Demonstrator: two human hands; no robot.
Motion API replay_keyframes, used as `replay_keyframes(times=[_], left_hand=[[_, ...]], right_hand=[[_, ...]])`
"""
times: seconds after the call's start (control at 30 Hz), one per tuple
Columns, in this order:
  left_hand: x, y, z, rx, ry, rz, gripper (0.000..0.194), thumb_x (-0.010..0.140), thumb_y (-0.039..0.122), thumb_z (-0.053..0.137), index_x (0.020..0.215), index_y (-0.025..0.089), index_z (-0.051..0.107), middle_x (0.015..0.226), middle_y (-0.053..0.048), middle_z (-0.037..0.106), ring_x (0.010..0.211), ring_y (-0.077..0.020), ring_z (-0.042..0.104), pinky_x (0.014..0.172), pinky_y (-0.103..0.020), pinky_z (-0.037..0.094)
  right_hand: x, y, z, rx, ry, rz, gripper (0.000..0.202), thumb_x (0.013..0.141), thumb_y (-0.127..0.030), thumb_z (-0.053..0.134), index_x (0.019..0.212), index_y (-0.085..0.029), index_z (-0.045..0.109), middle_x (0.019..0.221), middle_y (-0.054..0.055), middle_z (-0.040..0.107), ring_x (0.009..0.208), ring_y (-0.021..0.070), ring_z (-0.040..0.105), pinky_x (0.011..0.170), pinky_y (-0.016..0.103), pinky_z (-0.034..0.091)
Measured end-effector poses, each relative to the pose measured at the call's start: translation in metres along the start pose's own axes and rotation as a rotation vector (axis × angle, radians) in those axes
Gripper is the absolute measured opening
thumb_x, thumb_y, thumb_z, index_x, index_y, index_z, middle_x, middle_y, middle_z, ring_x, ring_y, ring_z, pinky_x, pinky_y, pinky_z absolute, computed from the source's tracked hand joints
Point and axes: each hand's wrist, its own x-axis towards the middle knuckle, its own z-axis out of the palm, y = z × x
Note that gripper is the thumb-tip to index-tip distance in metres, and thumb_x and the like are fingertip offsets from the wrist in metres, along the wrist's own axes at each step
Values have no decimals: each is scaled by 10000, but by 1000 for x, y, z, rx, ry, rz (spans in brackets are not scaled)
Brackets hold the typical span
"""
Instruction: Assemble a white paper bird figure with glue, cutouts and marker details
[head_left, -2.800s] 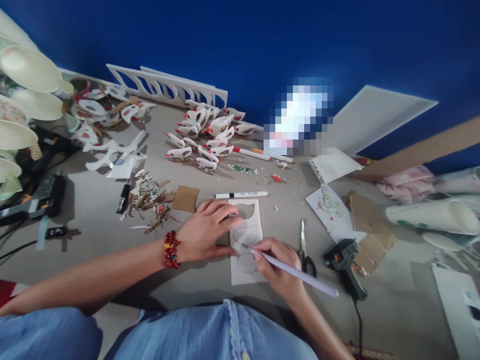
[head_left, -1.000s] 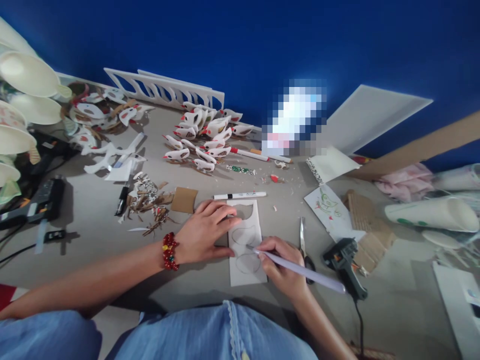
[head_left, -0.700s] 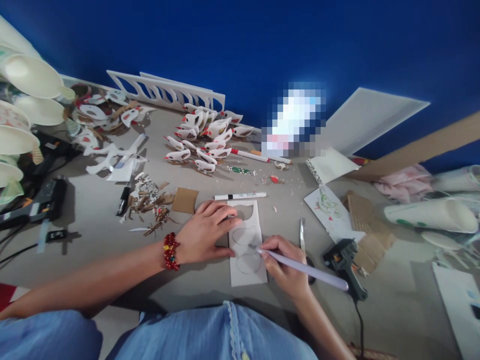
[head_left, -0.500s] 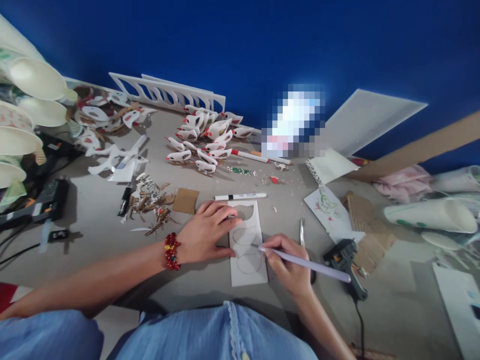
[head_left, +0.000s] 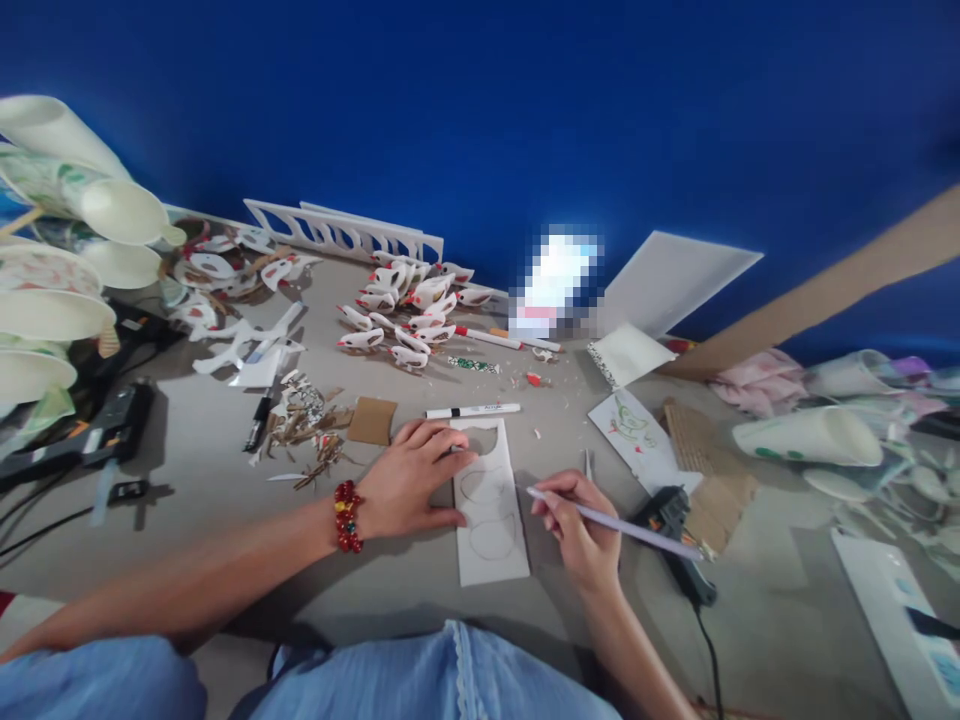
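A white rectangular board (head_left: pixel 493 555) with pencilled ovals and a curved cutout at its top lies on the grey table. My left hand (head_left: pixel 412 482), with a red bead bracelet (head_left: pixel 348 516) at the wrist, rests flat with fingers spread over the board's left edge. To the right of the board, my right hand (head_left: pixel 583 530) grips a light purple pen (head_left: pixel 626 526), its tip off the board. A white marker (head_left: pixel 474 411) lies just above the board. Scissors (head_left: pixel 589 464) lie partly hidden behind my right hand.
Small white birds (head_left: pixel 409 355) cluster beyond the board. Cardboard scraps (head_left: pixel 300 430) and a black marker (head_left: pixel 257 424) lie left. Glue guns stand at left (head_left: pixel 120 420) and right (head_left: pixel 671 515). Paper cups (head_left: pixel 810 437) and a drawing (head_left: pixel 634 435) are on the right.
My right hand has moved the pen off the board to the right. My left hand stays on the board. The whole view has shifted slightly.
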Motion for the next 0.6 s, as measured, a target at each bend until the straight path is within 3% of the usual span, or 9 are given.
replay_keyframes(times=[0.07, 0.13, 0.23, 0.3, 0.37, 0.6], left_hand=[[-1, -1, 1, 4, 3, 10, 644, 765, 646, 614, 1237, 214, 546, 1285, -109, 533, 1217, -316, 421, 1041, -486, 304], [-1, -2, 2, 8, 14, 29, 652, 756, 654, 618, 1229, 210, 552, 1272, -110, 542, 1207, -315, 431, 1047, -494, 305], [-3, -3, 4, 25, 51, 49, 675, 738, 659, 635, 1231, 205, 551, 1248, -114, 554, 1195, -314, 443, 1058, -506, 308], [-5, -2, 6, 40, 98, 60, 693, 719, 656, 656, 1228, 197, 551, 1234, -120, 558, 1183, -315, 453, 1070, -518, 306], [-7, -1, 7, 54, 147, 79, 698, 712, 645, 670, 1229, 192, 545, 1227, -122, 561, 1178, -315, 462, 1090, -532, 289], [-9, 5, 8, 62, 219, 120, 710, 704, 682, 652, 1203, 187, 554, 1179, -121, 579, 1136, -307, 490, 1094, -539, 292]], right_hand=[[-1, 1, 3, 56, 11, 27, 154, 909, -292, 521, 936, -201, 642, 611, -11, 626, 438, 102, 490, 386, 195, 354], [-2, -1, 8, -1, -18, -40, 211, 943, -311, 490, 1033, -211, 653, 685, 12, 657, 510, 125, 558, 455, 224, 443], [-3, -5, 13, -207, -18, -244, 244, 950, -281, 491, 1115, -244, 666, 951, 63, 694, 825, 194, 654, 748, 318, 533], [-4, -8, 14, -324, 11, -323, 282, 949, -259, 493, 1189, -259, 641, 1122, 77, 669, 1030, 229, 623, 919, 370, 490], [-4, -9, 14, -393, 27, -345, 302, 950, -251, 488, 1219, -259, 625, 1191, 79, 651, 1116, 239, 593, 989, 386, 454], [-3, -4, 16, -383, 25, -416, 221, 865, -241, 597, 1072, -235, 674, 1051, 68, 685, 944, 221, 660, 855, 320, 531]])
